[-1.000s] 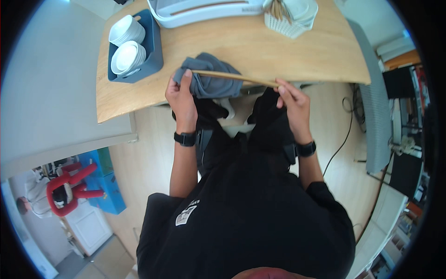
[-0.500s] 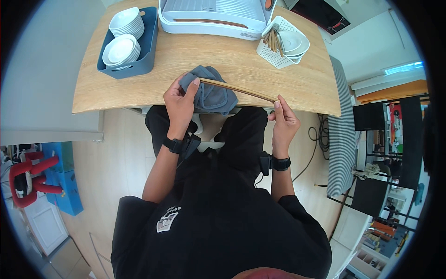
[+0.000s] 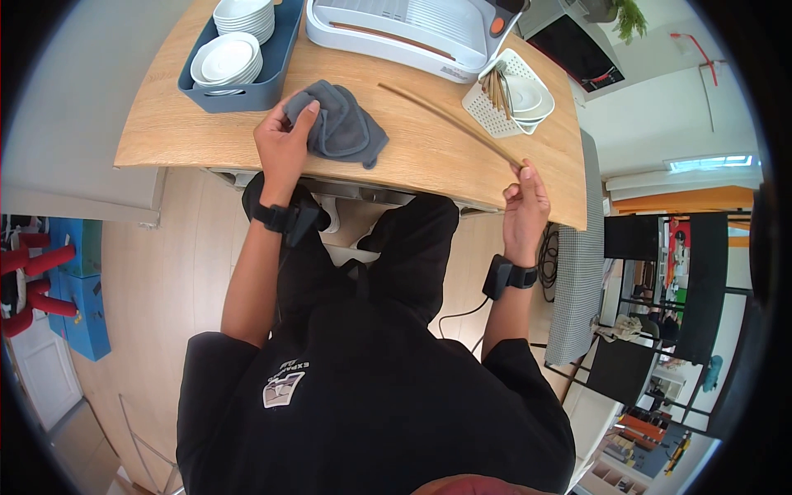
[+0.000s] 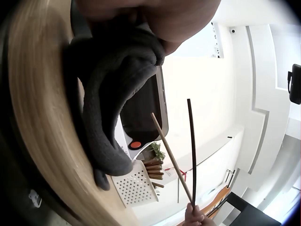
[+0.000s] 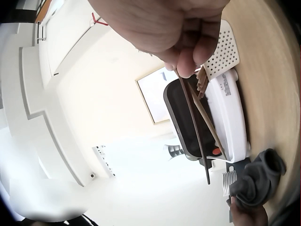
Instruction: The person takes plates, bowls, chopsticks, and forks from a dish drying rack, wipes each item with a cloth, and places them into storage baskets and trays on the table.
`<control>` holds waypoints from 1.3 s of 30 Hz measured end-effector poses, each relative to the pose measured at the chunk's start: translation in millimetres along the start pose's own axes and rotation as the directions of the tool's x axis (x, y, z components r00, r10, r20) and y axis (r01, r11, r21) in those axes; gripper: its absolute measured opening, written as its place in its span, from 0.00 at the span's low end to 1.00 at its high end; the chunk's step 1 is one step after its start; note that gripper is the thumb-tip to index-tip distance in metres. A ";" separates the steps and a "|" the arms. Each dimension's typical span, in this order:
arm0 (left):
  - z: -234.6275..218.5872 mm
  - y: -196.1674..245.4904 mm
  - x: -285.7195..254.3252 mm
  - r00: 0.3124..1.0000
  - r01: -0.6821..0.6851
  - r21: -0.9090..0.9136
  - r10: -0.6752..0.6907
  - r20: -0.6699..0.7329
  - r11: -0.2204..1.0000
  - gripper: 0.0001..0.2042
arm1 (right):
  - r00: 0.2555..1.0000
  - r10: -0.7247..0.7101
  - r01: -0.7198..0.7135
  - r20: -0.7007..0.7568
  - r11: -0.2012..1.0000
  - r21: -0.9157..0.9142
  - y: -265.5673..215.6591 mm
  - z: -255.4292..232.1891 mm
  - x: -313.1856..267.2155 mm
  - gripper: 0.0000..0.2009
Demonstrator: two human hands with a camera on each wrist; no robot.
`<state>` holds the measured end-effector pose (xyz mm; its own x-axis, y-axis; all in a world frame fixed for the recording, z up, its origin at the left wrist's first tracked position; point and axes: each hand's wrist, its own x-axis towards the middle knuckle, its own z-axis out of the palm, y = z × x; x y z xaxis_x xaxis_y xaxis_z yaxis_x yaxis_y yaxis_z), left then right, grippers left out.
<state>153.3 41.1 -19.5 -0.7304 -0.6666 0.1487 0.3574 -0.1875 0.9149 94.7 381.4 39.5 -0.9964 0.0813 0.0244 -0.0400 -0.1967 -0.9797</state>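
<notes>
My left hand point(image 3: 283, 147) grips a crumpled dark grey cloth point(image 3: 345, 130) over the table's front part, thumb on top. My right hand point(image 3: 526, 206) pinches a pair of chopsticks point(image 3: 450, 120) by one end, right of the cloth. Their free ends point up and left, apart from the cloth. In the left wrist view the two chopsticks point(image 4: 193, 155) spread into a narrow V from the fingertips. The right wrist view shows them running out below the curled fingers point(image 5: 187, 63), with the cloth point(image 5: 256, 181) farther off in the other hand.
At the table's back left stands a blue-grey bin point(image 3: 247, 102) with stacked white bowls point(image 3: 227, 62). A white dish box point(image 3: 396, 54) with a brown stick along its front sits at the back. Right of it, a perforated white basket point(image 3: 488, 120) holds wooden-handled utensils and white dishes.
The chopsticks' far ends have left the cloth and left hand. My right hand has moved right with them, while the left hand keeps the cloth. The head view has shifted.
</notes>
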 end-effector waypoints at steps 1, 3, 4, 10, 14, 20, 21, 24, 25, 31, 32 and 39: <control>-4.2 -5.7 3.8 1.000 -0.005 -0.007 0.005 -0.012 1.000 0.15 | 1.000 -0.004 0.004 0.013 1.000 -0.006 -6.8 2.2 8.4 0.20; -10.4 -13.4 8.6 0.999 -0.035 0.100 0.036 -0.008 0.994 0.15 | 0.998 -0.045 0.045 0.035 0.999 0.003 -20.3 6.1 28.4 0.17; -10.2 -12.8 8.4 0.999 -0.040 0.092 0.043 -0.024 0.995 0.15 | 0.996 -0.073 0.074 0.050 0.997 -0.009 -24.2 7.3 40.0 0.17; -13.7 -9.9 1.3 0.995 -0.096 0.153 0.093 0.026 0.983 0.16 | 0.974 -0.083 0.110 0.209 0.986 -0.122 -50.4 46.1 109.0 0.17; -14.5 -5.5 -1.7 0.992 -0.129 0.239 0.123 0.041 0.962 0.16 | 0.937 0.101 -0.056 0.333 0.988 -0.141 -47.1 76.9 171.8 0.15; -16.4 -8.6 -1.6 0.990 -0.142 0.240 0.136 0.038 0.960 0.16 | 0.849 0.365 -0.285 0.383 0.925 -0.250 -21.7 116.9 234.5 0.09; -15.7 -6.8 -2.0 0.991 -0.130 0.224 0.125 0.036 0.966 0.16 | 0.845 0.402 -0.323 0.353 0.910 -0.261 -19.1 123.0 236.2 0.06; -14.9 -1.0 -4.3 0.998 -0.054 0.201 0.048 0.035 0.978 0.16 | 0.825 0.451 -0.360 0.340 0.884 -0.299 -14.4 132.2 240.9 0.06; -15.5 -0.3 -4.4 0.998 -0.057 0.202 0.051 0.035 0.978 0.16 | 0.813 0.478 -0.378 0.332 0.867 -0.325 -13.0 132.9 242.5 0.06; -15.8 -6.3 -1.3 0.991 -0.136 0.237 0.128 0.049 0.962 0.16 | 0.838 0.419 -0.219 0.350 0.845 -0.488 1.9 135.7 244.4 0.09; -15.8 -5.6 -2.2 0.990 -0.141 0.247 0.134 0.045 0.959 0.16 | 0.856 0.373 -0.132 0.359 0.828 -0.544 2.8 135.3 242.0 0.10; -14.2 -1.7 -3.6 0.991 -0.133 0.232 0.125 0.051 0.964 0.16 | 0.802 0.171 0.443 0.573 0.473 -0.761 -12.8 136.6 228.0 0.11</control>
<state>163.5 33.5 -26.9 -0.7085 -0.6474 0.2808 0.3069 0.0756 0.9487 -142.2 269.0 84.8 -0.8487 -0.5278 -0.0336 -0.4033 0.6870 -0.6045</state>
